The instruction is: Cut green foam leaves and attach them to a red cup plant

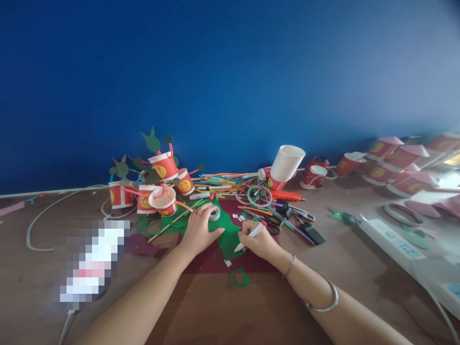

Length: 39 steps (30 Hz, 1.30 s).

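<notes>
My right hand (261, 239) is closed around a white marker (256, 230) with a red end. Its tip points down at the green paper (230, 239), at or just above the surface. My left hand (200, 229) rests on the same paper, open, with the thumb stretched toward the marker. Close against its fingers sits a small tape roll (214, 213), used here as far as I see only beside or under the fingertips. Beneath the green paper lies a dark red sheet (201, 263). A green scrap with a round hole (240, 277) is near the table's front.
Decorated paper cups (164, 166) with straws and green shapes stand at back left. Behind my hands are many straws (223, 181), a cup stack (285, 165), an orange cutter (285, 195) and keys (312, 232). A power strip (393, 244) lies right, a blurred-out phone-like object (95, 263) left.
</notes>
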Available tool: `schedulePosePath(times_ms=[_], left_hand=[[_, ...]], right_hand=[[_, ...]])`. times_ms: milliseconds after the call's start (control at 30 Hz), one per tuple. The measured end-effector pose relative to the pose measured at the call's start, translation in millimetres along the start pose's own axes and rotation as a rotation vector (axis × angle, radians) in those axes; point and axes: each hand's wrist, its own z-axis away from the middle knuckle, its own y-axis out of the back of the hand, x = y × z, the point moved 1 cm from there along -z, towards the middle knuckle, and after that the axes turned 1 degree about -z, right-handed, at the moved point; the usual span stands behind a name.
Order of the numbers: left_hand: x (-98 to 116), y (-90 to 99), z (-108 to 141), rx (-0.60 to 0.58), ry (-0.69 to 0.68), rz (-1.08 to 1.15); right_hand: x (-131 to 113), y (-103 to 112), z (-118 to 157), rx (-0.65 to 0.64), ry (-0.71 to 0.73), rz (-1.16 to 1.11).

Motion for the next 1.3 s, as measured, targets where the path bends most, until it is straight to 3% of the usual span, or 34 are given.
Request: schedulePosePath(times_ms=[667, 833, 1067, 1300], left_hand=[[-0.5, -0.5, -0.2, -0.008, 0.014, -0.003], [0.6, 0.7, -0.4, -0.008, 0.016, 0.000], [1.4, 1.2, -0.9, -0.020, 0.021, -0.006], [0.6, 0.4, -0.5, -0.019, 0.026, -0.006]], right_hand=[[0.7, 1.0, 1.1, -0.088, 0.002, -0.030], [0.2, 1.8, 0.1, -0.025, -0.034, -0.096], [-0.8, -0.2, 1.2, 0.004, -0.001, 0.002], [-0.5, 0.9, 1.0, -0.076, -0.008, -0.012]])
